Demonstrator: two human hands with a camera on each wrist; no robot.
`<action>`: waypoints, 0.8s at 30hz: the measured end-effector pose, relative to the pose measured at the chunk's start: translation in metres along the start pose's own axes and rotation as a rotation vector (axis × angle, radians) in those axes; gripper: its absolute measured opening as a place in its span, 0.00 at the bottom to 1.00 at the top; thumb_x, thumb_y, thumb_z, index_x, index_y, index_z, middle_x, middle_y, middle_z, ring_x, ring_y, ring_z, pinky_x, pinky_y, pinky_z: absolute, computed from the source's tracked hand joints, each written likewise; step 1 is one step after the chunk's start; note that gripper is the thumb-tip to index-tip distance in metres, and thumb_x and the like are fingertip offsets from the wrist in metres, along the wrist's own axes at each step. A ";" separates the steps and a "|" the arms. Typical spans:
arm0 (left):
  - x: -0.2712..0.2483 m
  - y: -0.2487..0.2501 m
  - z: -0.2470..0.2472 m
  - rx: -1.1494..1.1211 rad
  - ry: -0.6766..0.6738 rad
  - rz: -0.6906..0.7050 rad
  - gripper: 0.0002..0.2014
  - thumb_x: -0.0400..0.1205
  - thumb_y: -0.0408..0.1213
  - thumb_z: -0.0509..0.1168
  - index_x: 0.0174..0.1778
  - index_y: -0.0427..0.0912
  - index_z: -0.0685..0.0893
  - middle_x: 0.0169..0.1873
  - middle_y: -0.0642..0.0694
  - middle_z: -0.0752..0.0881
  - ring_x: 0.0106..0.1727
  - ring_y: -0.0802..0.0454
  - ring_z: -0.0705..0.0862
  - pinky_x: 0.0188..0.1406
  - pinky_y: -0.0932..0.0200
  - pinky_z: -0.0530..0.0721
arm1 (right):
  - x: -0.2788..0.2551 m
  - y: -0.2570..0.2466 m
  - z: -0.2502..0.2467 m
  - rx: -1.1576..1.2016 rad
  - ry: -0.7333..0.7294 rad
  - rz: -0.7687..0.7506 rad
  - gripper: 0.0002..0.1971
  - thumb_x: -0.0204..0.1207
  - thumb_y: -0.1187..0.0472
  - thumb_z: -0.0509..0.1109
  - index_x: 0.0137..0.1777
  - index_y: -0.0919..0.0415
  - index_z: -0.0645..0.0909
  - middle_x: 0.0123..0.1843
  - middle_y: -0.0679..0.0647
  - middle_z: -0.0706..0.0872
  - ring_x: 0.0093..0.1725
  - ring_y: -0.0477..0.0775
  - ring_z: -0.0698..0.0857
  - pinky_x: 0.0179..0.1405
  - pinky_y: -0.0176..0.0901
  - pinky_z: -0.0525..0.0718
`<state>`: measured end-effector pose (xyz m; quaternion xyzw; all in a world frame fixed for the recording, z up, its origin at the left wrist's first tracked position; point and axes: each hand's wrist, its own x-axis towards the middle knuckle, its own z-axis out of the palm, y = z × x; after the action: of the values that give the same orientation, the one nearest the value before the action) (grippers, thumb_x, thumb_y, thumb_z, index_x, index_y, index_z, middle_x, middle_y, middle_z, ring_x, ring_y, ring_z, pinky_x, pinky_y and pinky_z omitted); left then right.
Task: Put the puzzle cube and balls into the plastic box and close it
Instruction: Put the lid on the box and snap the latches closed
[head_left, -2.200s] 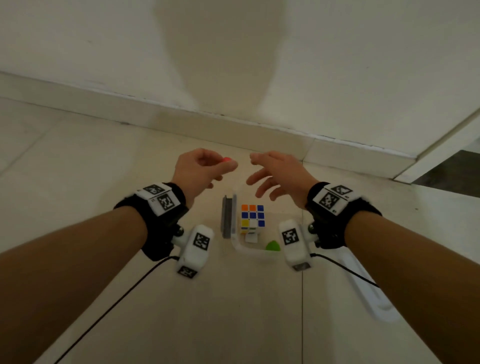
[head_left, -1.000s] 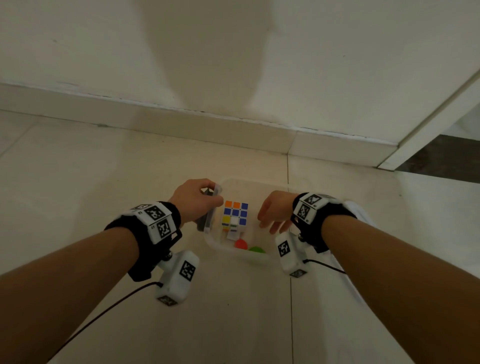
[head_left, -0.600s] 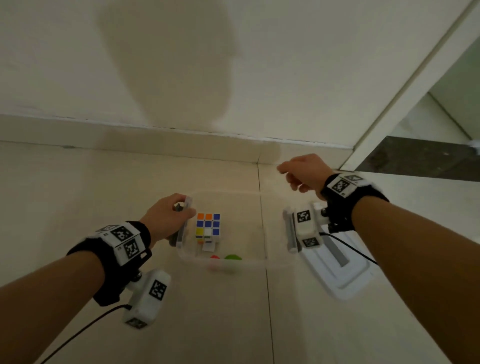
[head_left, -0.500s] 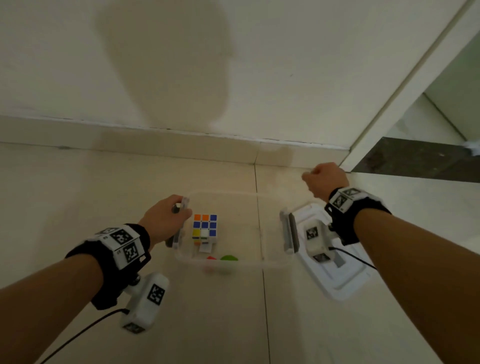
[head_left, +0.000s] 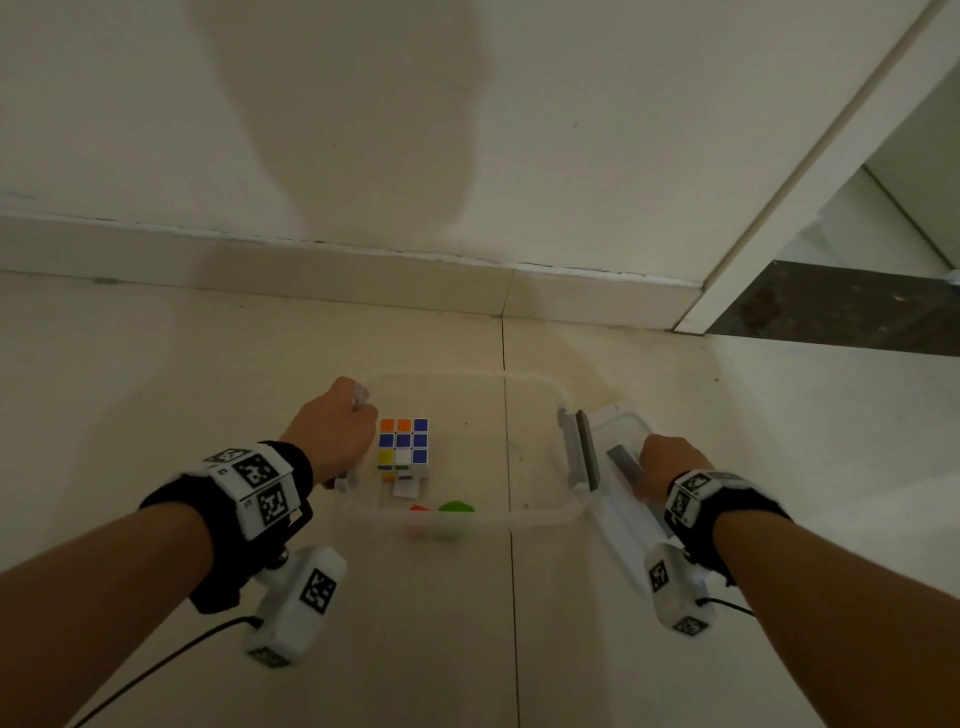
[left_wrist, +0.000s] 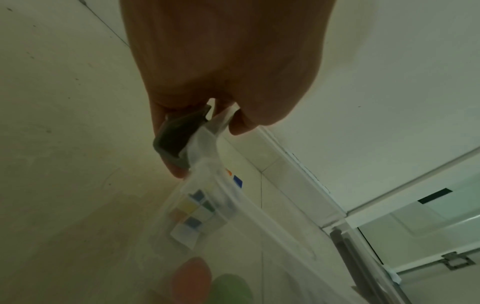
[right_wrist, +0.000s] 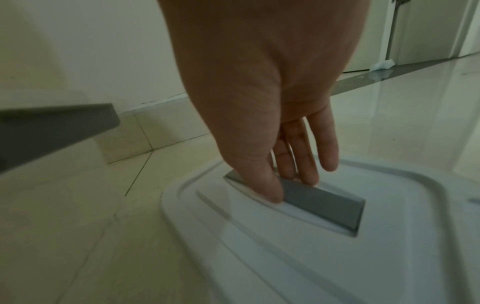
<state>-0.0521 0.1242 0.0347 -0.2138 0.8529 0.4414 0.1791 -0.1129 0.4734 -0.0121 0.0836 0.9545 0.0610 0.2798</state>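
Observation:
The clear plastic box (head_left: 540, 516) sits open on the floor. Inside it at the left are the puzzle cube (head_left: 404, 449), a red ball (head_left: 420, 509) and a green ball (head_left: 456, 506). My left hand (head_left: 358, 415) grips the box's left rim together with its grey latch (left_wrist: 176, 142); the cube (left_wrist: 194, 214) shows through the wall. The white lid (head_left: 618, 514) lies flat to the right of the box. My right hand (right_wrist: 291, 185) pinches the lid's grey handle (right_wrist: 324, 203), thumb on its near edge and fingers on its far edge.
A second grey latch (head_left: 582, 449) stands up on the box's right side, between box and lid. The wall and its skirting (head_left: 363, 275) run close behind. A doorway with a dark threshold (head_left: 831, 312) opens at the far right. Cables trail from both wrist cameras.
My right hand has come down from the air beyond the lid onto the lid's grey handle. My left hand keeps its hold on the box's left rim. Before that the red ball went into the box.

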 end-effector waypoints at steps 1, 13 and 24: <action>0.000 0.000 0.000 0.000 0.003 -0.001 0.16 0.87 0.39 0.50 0.70 0.43 0.70 0.43 0.34 0.84 0.38 0.38 0.84 0.40 0.43 0.86 | -0.001 -0.001 0.001 0.004 0.002 0.000 0.14 0.76 0.58 0.74 0.59 0.62 0.81 0.57 0.61 0.87 0.56 0.61 0.87 0.48 0.45 0.82; -0.001 -0.004 -0.001 -0.046 0.004 0.009 0.14 0.88 0.40 0.54 0.68 0.45 0.75 0.49 0.43 0.84 0.44 0.35 0.89 0.50 0.43 0.86 | -0.022 -0.018 -0.109 0.203 0.277 -0.058 0.12 0.73 0.57 0.75 0.49 0.63 0.78 0.55 0.65 0.86 0.45 0.62 0.81 0.44 0.42 0.77; -0.005 -0.013 -0.019 -0.455 -0.053 -0.203 0.27 0.87 0.59 0.49 0.62 0.42 0.81 0.58 0.34 0.87 0.61 0.32 0.85 0.56 0.39 0.85 | -0.080 -0.127 -0.144 0.052 0.226 -0.648 0.24 0.67 0.51 0.79 0.61 0.58 0.80 0.58 0.55 0.86 0.52 0.56 0.83 0.48 0.46 0.81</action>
<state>-0.0437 0.1027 0.0391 -0.3214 0.7008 0.6073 0.1919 -0.1410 0.3239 0.1298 -0.2240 0.9576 -0.0464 0.1750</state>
